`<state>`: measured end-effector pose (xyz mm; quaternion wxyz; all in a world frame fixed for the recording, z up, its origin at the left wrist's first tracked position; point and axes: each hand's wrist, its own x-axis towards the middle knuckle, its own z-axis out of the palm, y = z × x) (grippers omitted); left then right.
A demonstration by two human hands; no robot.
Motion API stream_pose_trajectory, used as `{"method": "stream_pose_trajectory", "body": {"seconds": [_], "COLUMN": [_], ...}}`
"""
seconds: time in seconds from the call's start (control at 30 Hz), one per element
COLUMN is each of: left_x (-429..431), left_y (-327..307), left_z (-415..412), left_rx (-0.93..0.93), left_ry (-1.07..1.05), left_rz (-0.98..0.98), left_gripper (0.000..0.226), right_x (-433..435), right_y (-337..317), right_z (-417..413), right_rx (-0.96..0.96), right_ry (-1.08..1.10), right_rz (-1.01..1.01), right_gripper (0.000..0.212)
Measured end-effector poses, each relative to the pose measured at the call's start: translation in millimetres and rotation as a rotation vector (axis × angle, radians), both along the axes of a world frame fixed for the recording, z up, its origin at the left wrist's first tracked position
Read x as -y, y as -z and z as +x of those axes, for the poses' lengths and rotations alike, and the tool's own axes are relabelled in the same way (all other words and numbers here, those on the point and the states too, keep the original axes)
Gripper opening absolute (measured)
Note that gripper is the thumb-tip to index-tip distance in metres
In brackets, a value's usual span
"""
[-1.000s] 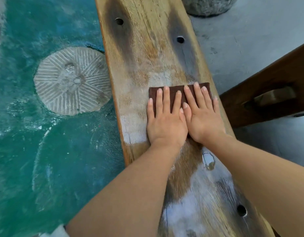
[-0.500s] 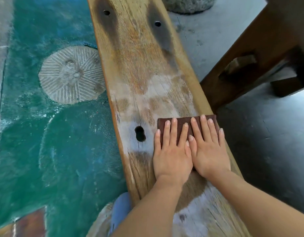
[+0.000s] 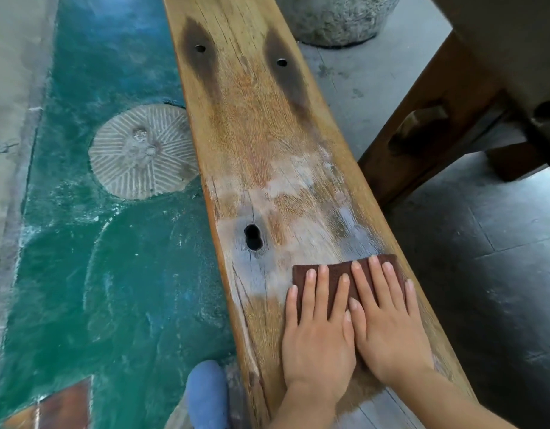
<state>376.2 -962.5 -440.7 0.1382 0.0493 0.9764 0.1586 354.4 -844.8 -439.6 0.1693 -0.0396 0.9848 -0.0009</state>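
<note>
both hands are flat on a dark brown sanding pad [image 3: 334, 275]. the left hand [image 3: 317, 345] has its fingers [image 3: 323, 289] straight and a bit spread, just pressing down, not curled round anything. the right hand [image 3: 391, 332] sits right beside it, thumbs side by side, and its fingers [image 3: 376, 280] are laid out straight over the pad's right half. the pad lies flat under both sets of fingertips with its far edge poking out just past them, on the right half of a long wooden plank [image 3: 267, 134]. the wood ahead of the fingers looks pale and scuffed. ahead and to the left of the left fingertips there's a keyhole-shaped hole [image 3: 253, 237] in the plank. well beyond the fingers are two small round holes [image 3: 200, 48] [image 3: 281, 62], each in a dark stain. left of the plank is a green painted floor [image 3: 97, 274] with a grooved stone disc [image 3: 143, 151] set in it. right of the hands there's a grey floor [image 3: 484, 274] and a dark wooden frame [image 3: 422, 128]. a blue rounded thing [image 3: 207, 394] sits near the left wrist, can't tell what it is.
</note>
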Motion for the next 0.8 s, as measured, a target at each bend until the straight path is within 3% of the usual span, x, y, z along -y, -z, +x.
{"method": "stream_pose_trajectory", "body": {"seconds": [0.23, 0.8], "left_x": [25.7, 118.1], "left_y": [6.8, 14.9], "left_z": [-69.8, -323.3], "left_rx": [-0.048, -0.032], "left_ry": [0.016, -0.022], "left_rz": [0.03, 0.063], "left_gripper": [0.053, 0.05], "right_x": [22.2, 112.1], "right_y": [-4.2, 10.7], "right_z": [-72.5, -323.9], "right_rx": [-0.015, -0.101], "right_ry": [-0.04, -0.044], "right_rz": [0.029, -0.005], "right_gripper": [0.062, 0.054]}}
